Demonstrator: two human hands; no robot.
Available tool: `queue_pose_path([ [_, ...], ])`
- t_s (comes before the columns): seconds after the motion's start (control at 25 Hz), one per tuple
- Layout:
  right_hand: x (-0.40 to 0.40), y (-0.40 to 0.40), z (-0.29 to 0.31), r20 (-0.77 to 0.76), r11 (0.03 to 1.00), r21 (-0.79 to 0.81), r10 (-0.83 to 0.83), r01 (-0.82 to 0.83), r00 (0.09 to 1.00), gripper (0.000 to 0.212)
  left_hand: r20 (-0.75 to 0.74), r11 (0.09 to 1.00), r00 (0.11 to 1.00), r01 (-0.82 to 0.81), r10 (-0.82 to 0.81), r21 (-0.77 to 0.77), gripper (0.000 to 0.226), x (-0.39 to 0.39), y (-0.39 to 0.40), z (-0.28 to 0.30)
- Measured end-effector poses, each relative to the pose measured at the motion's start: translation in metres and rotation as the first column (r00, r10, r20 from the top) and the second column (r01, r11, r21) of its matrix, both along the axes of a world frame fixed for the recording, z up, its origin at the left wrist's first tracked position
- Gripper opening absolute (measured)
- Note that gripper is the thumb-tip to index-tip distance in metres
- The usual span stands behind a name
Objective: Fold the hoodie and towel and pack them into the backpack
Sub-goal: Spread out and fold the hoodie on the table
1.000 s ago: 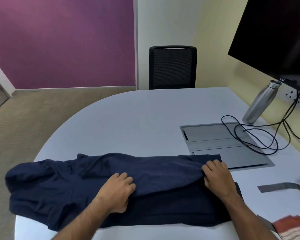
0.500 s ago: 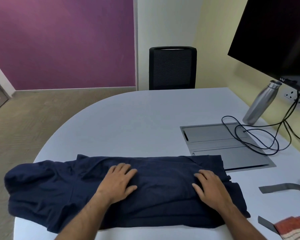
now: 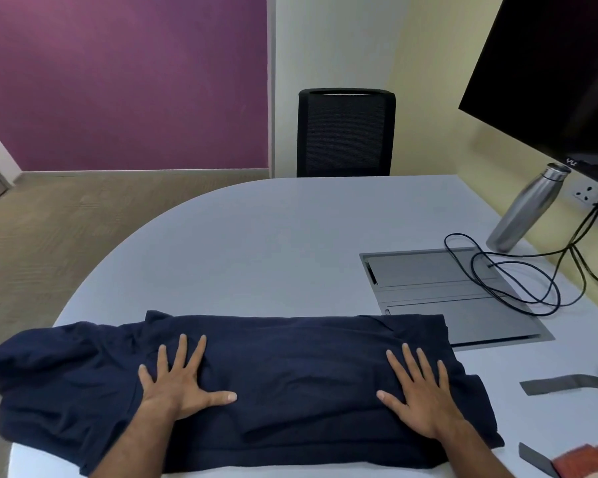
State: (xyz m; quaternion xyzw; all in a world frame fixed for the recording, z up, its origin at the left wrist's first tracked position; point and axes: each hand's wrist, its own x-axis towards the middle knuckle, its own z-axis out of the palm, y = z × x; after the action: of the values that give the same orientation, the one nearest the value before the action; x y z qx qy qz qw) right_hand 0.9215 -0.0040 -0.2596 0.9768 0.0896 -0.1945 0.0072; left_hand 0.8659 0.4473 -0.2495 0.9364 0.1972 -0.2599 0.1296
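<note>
A navy hoodie lies folded lengthwise along the near edge of the pale table, its hood end hanging over the left edge. My left hand lies flat on it left of centre, fingers spread. Flat on its right part rests my right hand, fingers spread too. Neither hand grips the cloth. A red striped towel shows at the bottom right corner, mostly cut off. Grey backpack straps reach in from the right edge; the bag itself is out of view.
A grey cable hatch is set into the table behind the hoodie's right end, with black cables looped on it. A steel bottle stands at the far right under a dark screen. A black chair faces the far side.
Both hands let go of the folded-over upper edge and flattened out, sliding toward me over the hoodie. The fold now lies smooth and flat.
</note>
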Motion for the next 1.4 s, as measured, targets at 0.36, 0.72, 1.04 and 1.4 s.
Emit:
queue_pose_path([
  [0.36,0.000,-0.015,0.020,0.155,0.955,0.286,-0.123,0.074,0.980,0.111,0.290,0.985,0.941,0.171,-0.173,0.034,0.124,0.000,-0.017,0.000],
  [0.72,0.019,0.107,0.051,0.168,0.900,0.419,0.055,-0.122,0.984,0.064,0.689,0.973,0.696,-0.220,0.204,-0.066,0.062,-0.039,0.043,0.031],
  [1.04,0.032,0.365,0.080,0.192,0.736,0.551,0.348,-0.394,0.918,0.033,0.538,0.476,0.158,-0.706,0.828,-0.524,0.040,-0.098,0.164,0.021],
  [1.4,0.037,0.557,0.050,0.116,0.753,0.494,0.438,-0.434,0.892,0.042,0.396,0.325,0.083,-0.735,0.914,-0.595,0.031,-0.095,0.206,-0.011],
])
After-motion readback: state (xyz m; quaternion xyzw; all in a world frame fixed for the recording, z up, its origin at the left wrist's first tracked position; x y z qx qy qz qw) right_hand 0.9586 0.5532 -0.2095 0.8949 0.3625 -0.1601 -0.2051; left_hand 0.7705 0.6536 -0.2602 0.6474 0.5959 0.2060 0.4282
